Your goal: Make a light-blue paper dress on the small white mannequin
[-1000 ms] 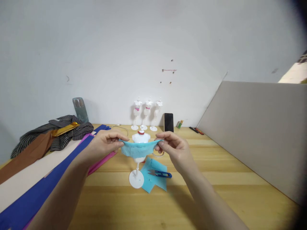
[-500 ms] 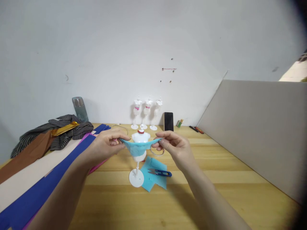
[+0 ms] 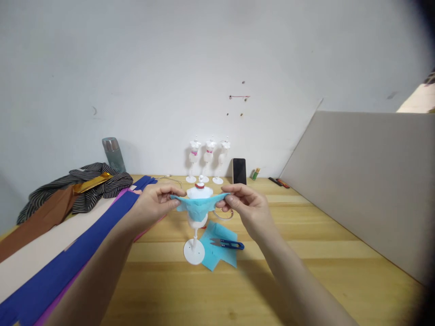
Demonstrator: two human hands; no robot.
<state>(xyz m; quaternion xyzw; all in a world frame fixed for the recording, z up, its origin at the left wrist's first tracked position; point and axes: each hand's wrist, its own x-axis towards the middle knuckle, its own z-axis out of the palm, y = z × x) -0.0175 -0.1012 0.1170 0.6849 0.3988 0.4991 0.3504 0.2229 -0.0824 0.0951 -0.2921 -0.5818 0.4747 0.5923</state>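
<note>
A strip of light blue fabric [image 3: 199,208] stretches across the front of a small white dress form [image 3: 200,193]. My left hand [image 3: 158,201] pinches its left end between thumb and fingers, and my right hand [image 3: 246,206] pinches the right end. The form stands upright on a round base [image 3: 194,251], with a red band [image 3: 199,186] about its neck; its torso is partly covered by the fabric. Behind the base lies another light blue fabric piece [image 3: 211,260], with blue thread snips [image 3: 228,244] on top. Near my right fingers is a thin ring [image 3: 224,217], partly hidden.
Three more small dress forms [image 3: 209,156] stand by the wall, beside a phone [image 3: 239,172] and a small green-and-gold item [image 3: 255,174]. Coloured fabrics [image 3: 74,253] and striped cloth [image 3: 84,199] cover the left side, with a flask [image 3: 113,154] behind. A white panel [image 3: 360,181] borders the right.
Both hands keep their pinch on the light blue fabric. Its upper edge is now pulled straighter, and its middle hangs in a pointed fold. The dress form stays in place.
</note>
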